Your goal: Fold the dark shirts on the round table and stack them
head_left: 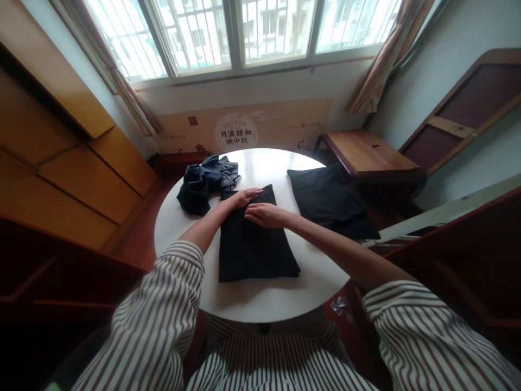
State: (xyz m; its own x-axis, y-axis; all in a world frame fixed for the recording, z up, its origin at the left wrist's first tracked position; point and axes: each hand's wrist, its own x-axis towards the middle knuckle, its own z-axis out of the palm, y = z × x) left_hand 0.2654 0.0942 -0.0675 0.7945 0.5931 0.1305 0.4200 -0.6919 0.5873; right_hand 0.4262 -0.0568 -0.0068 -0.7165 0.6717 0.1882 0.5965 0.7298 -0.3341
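Observation:
A black folded garment (256, 250) lies as a flat rectangle in the middle of the white round table (232, 304). My left hand (246, 197) rests flat on its far part, fingers stretched out to the right. Just nearer to me, my right hand (266, 215) is over the same cloth with its fingers curled and pressed together. Whether those fingertips pinch any fabric is too small to tell. Close to my left hand, a crumpled dark blue garment (205, 182) is heaped at the table's left side.
Another black folded garment (329, 198) lies at the table's right, overhanging the edge. Beyond it stands a low wooden side table (374, 152). Wooden cabinets (77, 168) line the left, and barred windows (272, 30) are ahead. Small clear scraps (340, 306) lie on the floor.

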